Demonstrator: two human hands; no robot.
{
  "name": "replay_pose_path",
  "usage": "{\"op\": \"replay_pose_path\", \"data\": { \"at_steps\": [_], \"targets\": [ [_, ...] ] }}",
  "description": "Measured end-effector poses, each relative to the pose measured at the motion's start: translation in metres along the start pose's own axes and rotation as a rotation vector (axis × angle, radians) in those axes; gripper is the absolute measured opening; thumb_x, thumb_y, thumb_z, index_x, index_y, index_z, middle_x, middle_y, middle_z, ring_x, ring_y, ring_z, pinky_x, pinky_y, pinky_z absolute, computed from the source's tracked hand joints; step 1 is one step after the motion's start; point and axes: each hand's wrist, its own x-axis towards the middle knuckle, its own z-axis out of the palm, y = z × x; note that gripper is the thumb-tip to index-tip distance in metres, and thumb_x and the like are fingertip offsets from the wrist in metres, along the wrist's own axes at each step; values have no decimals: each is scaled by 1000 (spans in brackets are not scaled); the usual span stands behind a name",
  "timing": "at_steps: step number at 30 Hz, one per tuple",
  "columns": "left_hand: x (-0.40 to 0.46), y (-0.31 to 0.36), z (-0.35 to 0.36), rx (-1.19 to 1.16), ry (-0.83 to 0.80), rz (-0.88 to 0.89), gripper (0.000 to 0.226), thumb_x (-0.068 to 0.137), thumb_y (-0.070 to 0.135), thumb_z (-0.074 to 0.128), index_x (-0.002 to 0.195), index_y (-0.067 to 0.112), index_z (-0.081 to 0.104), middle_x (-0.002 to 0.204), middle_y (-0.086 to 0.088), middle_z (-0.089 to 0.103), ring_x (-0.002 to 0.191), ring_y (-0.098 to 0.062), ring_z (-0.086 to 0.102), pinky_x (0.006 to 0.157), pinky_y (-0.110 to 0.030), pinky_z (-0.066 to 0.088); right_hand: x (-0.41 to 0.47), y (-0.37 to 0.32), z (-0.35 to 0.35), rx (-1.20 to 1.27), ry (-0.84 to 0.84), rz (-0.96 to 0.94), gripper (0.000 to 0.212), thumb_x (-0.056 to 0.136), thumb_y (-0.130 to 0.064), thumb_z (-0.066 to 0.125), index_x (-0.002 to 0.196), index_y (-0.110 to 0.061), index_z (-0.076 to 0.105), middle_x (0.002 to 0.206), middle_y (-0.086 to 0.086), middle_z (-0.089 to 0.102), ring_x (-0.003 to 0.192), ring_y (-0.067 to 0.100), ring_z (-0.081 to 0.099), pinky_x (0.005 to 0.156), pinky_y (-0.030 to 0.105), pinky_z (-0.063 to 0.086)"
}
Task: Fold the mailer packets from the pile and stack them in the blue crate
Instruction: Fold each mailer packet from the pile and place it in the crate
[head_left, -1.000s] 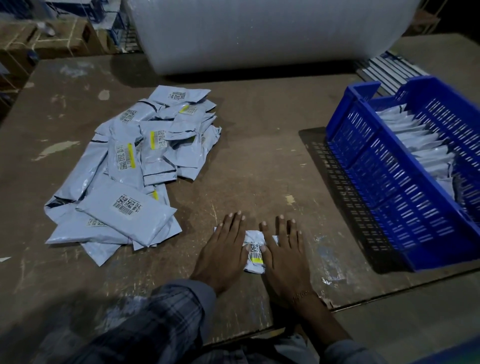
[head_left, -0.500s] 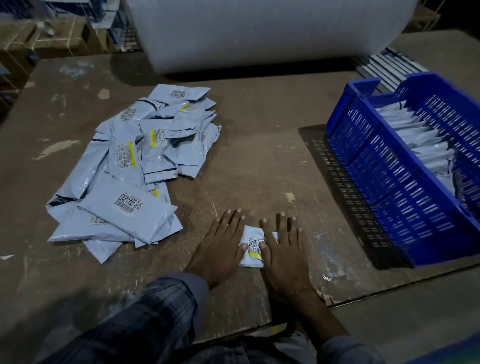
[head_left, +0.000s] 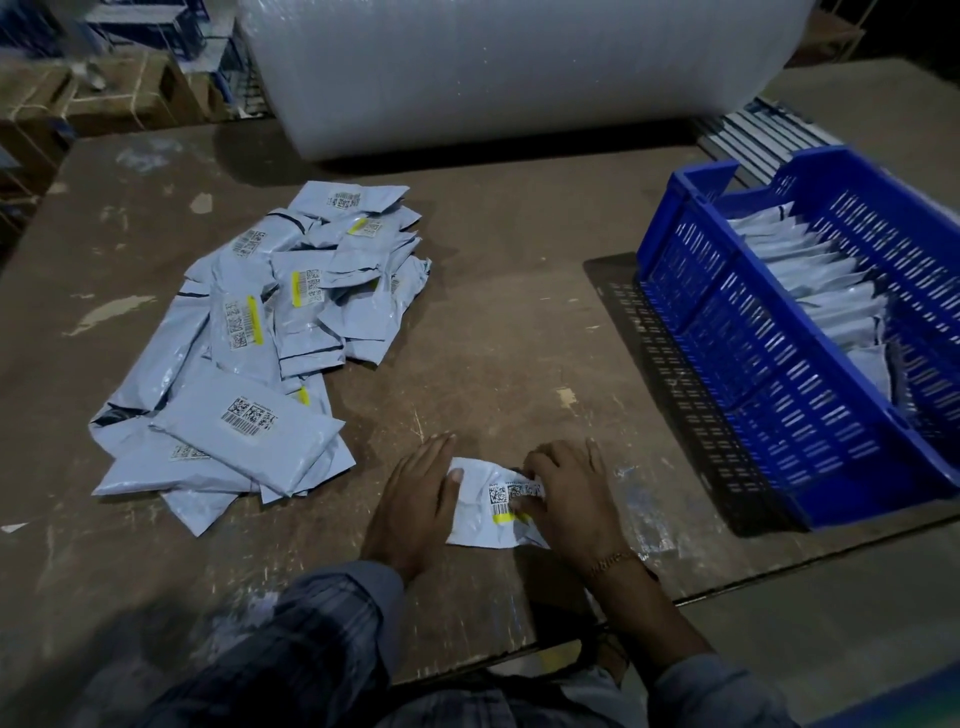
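Folded mailer packet (head_left: 485, 506) is lying on table (head_left: 519, 312), long axis running left-right. Left hand (head_left: 415, 512) is pressing flat on its left end; right hand (head_left: 569, 499) is pinching its right end.

Dim light. Worn brown table (head_left: 519, 332), scuffed, pale patches. Big bubble-wrap roll (head_left: 509, 67) at table's far edge. Cardboard boxes (head_left: 104, 98) beyond table's far-left corner.
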Motion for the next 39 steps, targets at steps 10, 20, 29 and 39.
{"op": "replay_pose_path", "data": {
  "at_steps": [10, 20, 29, 39],
  "targets": [
    [50, 64, 25, -163, 246, -224, 81, 108, 68, 18, 134, 11, 68, 139, -8, 67, 131, -31, 58, 117, -54, 42, 4, 36, -115, 54, 165, 65, 47, 73, -16, 73, 118, -24, 63, 109, 2, 64, 97, 32, 63, 81, 45, 54],
    [107, 121, 99, 377, -169, -195, 76, 99, 52, 29, 159, 7, 43, 165, -28, 33, 153, -51, 27, 118, -71, 25, -6, 106, -254, 75, 479, 20, 27, 82, -12, 72, 101, -24, 57, 94, -5, 60, 90, 22, 55, 95, 43, 43],
    [152, 189, 149, 357, -268, -328, 85, 106, 66, 30, 169, 22, -6, 175, -14, -17, 159, -44, -18, 125, -67, -6, -9, 237, -344, 227, 603, 141, 27, 83, -11, 78, 104, -20, 63, 92, 5, 71, 86, 31, 66, 71, 38, 53],
    [163, 203, 164, 342, -339, -486, 103, 96, 83, 26, 165, 24, -22, 170, -11, -35, 157, -38, -30, 125, -61, -11, 29, 377, -329, -33, -211, 143, 31, 73, -18, 91, 85, -29, 65, 87, -10, 67, 83, 17, 66, 69, 29, 48]
  ]
}}
